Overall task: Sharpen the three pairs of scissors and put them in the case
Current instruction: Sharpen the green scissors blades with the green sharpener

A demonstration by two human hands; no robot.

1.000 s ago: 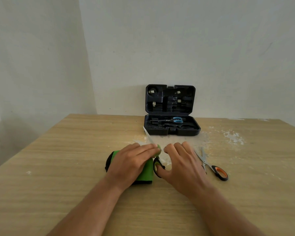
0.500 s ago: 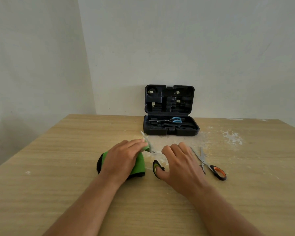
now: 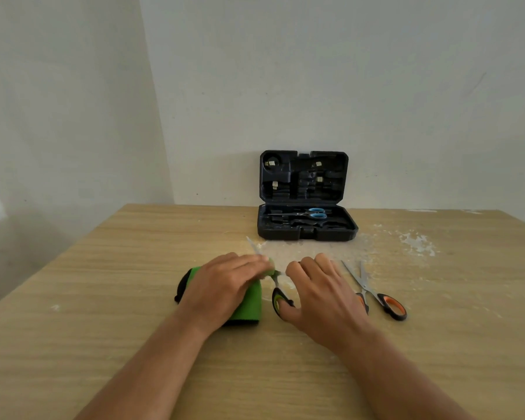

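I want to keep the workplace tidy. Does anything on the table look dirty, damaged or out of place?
Yes. White flecks and powdery marks cover the table right of the open case, and thinner ones spread toward the hands; whether it is dust or worn surface cannot be told. The orange scissors lie open, blades apart.

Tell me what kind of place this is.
Probably a bare home workspace: a worn wooden table against plain white walls, an open black tool case, and a green sharpener.
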